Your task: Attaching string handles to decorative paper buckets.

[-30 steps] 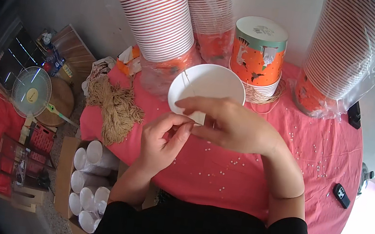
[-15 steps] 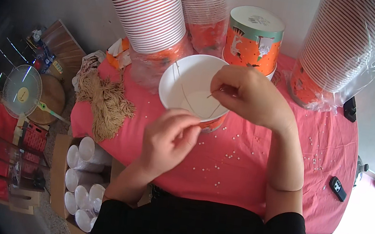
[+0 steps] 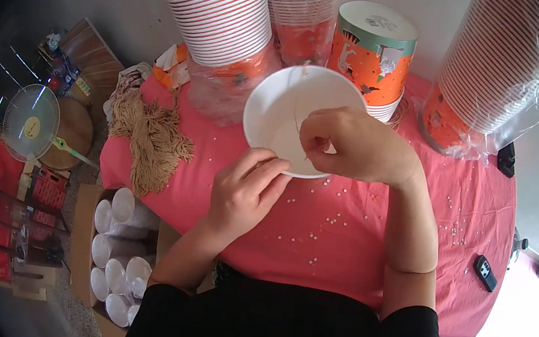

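Observation:
In front of me a round paper bucket (image 3: 273, 103) tips its white inside toward me. My left hand (image 3: 246, 189) pinches its near rim between fingers and thumb. Over the right part of the opening, my right hand (image 3: 358, 146) is closed with its fingertips bent down inside. A thin tan cord (image 3: 297, 112) runs from the far rim toward those fingertips, which seem to grip it; the cord's end is hidden by the hand. A bundle of tan cords (image 3: 152, 145) lies on the table to the left.
Tall stacks of paper buckets (image 3: 219, 13), (image 3: 504, 70) in plastic wrap stand behind. An upside-down orange bucket (image 3: 370, 62) is at the back. Small white dots lie scattered on the pink tablecloth (image 3: 339, 261). A black remote (image 3: 485, 273) lies right; a carton of wrapped cups (image 3: 83, 246) stands lower left.
The bucket has tilted further toward me and shifted slightly right and back. My left hand has closed on its near rim. My right hand has dipped a little lower with the cord.

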Tool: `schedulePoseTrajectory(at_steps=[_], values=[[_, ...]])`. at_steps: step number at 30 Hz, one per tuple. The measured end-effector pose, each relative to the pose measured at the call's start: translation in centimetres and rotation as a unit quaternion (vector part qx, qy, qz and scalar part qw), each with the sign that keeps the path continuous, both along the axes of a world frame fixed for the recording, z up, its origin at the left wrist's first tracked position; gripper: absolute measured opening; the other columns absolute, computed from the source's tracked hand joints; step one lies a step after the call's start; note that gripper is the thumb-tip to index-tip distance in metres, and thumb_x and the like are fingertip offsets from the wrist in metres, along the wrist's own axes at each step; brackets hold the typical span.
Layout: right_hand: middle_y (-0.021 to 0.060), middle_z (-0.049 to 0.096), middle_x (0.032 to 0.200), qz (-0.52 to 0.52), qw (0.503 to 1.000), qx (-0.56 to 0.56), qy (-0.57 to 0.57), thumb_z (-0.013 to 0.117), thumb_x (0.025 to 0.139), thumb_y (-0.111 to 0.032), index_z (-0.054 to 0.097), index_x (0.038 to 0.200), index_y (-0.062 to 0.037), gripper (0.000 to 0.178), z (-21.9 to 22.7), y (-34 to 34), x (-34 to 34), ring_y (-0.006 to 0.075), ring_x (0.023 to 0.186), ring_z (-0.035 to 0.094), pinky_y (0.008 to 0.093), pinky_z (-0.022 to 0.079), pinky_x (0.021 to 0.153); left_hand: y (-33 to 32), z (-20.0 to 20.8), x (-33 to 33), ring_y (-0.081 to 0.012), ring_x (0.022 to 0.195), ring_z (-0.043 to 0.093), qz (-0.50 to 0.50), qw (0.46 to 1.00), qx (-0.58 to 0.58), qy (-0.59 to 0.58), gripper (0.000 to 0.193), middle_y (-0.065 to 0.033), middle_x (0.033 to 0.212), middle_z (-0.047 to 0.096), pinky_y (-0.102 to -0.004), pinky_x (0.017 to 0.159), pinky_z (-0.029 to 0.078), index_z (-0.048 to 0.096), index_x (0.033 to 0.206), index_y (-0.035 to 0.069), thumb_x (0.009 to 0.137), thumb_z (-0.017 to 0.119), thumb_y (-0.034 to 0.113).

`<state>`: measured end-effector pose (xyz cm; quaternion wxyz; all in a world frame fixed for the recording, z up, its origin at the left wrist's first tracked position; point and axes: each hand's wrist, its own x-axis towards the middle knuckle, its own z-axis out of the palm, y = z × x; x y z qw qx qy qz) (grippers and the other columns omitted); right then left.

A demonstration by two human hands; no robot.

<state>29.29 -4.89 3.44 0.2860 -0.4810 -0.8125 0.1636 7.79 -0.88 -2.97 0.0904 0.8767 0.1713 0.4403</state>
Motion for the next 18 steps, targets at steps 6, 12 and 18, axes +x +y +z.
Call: schedulePoseTrajectory(at_steps=[6, 12, 18], values=[[0.0095, 0.058, 0.073, 0.017, 0.999, -0.030, -0.017, 0.063, 0.075, -0.004, 0.057, 0.077, -0.0023, 0.006, 0.6, -1.0, -1.2, 0.0267, 0.069, 0.059, 0.0360, 0.046, 0.064, 0.7, 0.0, -1.5, -0.0224, 0.075, 0.062, -0.019, 0.991, 0.130, -0.016, 0.028, -0.0074, 0.096, 0.060, -0.0325, 0.060, 0.051, 0.068, 0.096, 0.003, 0.069, 0.076, -0.001], [0.0089, 0.059, 0.074, 0.022, 0.999, 0.027, -0.030, 0.064, 0.075, -0.005, 0.058, 0.077, -0.0039, 0.007, 0.5, -1.5, -2.0, 0.0299, 0.071, 0.059, 0.0384, 0.046, 0.063, 0.8, 0.2, -1.8, -0.0205, 0.069, 0.059, -0.015, 0.981, 0.193, -0.020, 0.030, -0.0062, 0.101, 0.058, -0.0300, 0.055, 0.049, 0.070, 0.094, 0.002, 0.065, 0.075, -0.004], [0.0121, 0.059, 0.073, 0.012, 1.000, -0.002, -0.029, 0.062, 0.074, -0.006, 0.055, 0.071, -0.0025, 0.009, 0.7, -1.6, -2.3, 0.0327, 0.074, 0.061, 0.0429, 0.047, 0.066, 0.7, 0.4, -1.8, -0.0208, 0.069, 0.059, -0.022, 0.979, 0.202, -0.035, 0.028, -0.0068, 0.102, 0.058, -0.0300, 0.054, 0.049, 0.069, 0.092, 0.002, 0.065, 0.075, -0.004]])
